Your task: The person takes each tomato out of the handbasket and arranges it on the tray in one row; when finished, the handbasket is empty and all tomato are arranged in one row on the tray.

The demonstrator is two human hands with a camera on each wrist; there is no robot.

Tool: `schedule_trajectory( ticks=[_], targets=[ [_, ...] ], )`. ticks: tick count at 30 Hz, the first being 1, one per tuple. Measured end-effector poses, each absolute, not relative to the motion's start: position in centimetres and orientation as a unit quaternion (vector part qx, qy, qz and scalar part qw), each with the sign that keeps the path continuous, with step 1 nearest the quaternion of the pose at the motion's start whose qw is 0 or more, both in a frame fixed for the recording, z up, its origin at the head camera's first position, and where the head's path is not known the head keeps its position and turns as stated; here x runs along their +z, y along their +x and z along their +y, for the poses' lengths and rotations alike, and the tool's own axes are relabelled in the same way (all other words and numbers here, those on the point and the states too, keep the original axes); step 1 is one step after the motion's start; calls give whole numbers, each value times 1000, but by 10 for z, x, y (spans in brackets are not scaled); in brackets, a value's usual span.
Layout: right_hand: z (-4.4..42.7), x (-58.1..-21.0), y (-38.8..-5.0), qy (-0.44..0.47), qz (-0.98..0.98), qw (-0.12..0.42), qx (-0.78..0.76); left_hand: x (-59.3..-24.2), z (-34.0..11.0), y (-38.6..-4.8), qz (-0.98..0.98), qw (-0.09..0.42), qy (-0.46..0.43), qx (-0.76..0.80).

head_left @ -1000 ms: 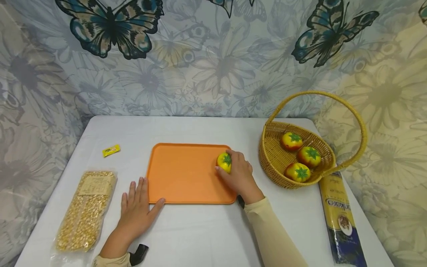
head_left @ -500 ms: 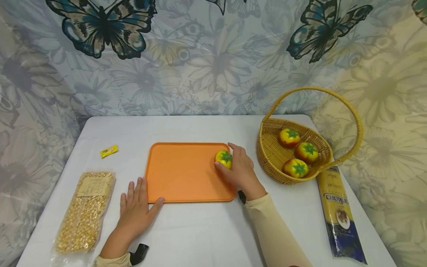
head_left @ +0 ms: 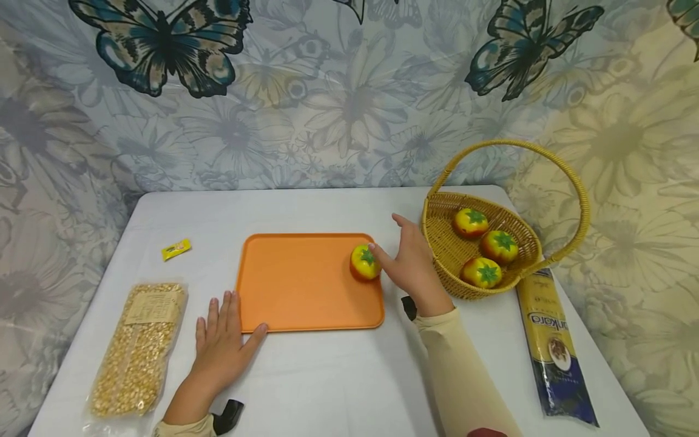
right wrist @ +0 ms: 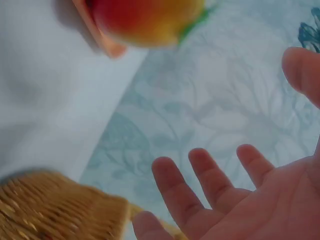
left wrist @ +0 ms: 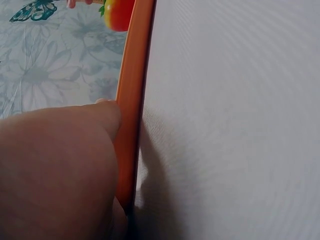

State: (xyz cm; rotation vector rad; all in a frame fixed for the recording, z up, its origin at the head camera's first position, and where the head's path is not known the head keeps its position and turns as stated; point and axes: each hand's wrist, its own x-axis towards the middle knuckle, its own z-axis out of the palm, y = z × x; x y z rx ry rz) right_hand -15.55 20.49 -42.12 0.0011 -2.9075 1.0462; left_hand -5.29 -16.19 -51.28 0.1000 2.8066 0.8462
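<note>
A yellow and red toy fruit with a green star-shaped leaf top (head_left: 364,263) sits at the right end of the orange tray (head_left: 300,285). My right hand (head_left: 412,264) is just right of it, its fingers spread and holding nothing. In the right wrist view the fruit (right wrist: 145,20) is apart from the extended fingers (right wrist: 180,192). My left hand (head_left: 222,346) lies with straight fingers at the tray's lower left corner, the thumb touching the rim. Close up, the left wrist view has that hand (left wrist: 60,165) against the tray edge (left wrist: 131,115).
A wicker basket (head_left: 450,282) with a tall handle holds 3 similar fruits (head_left: 482,273) at the right. Below it lies a yellow and blue packet (head_left: 557,352). To the left are a bag of yellow kernels (head_left: 136,358) and a small yellow wrapped sweet (head_left: 176,249).
The right hand has let go of the toy fruit and drawn back to the right, fingers spreading. The fruit stays on the tray; the left hand keeps its place.
</note>
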Motion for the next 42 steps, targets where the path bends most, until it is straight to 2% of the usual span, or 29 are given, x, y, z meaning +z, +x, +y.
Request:
schedule_trajectory(
  ticks=[10,21,31,42],
  targets=[
    [241,-386,-164,-32,-929,79,359,-511,-162,-52,950,102,36,292],
    [289,-361,-170,-83,-918,90,378,-513,-163,-53,951,103,36,289],
    [332,-356,-182,-133,-908,52,393,-512,-164,-50,950,109,34,290],
    [378,-367,-205,-186,-897,10,400,-513,-162,-52,951,101,38,289]
  ],
)
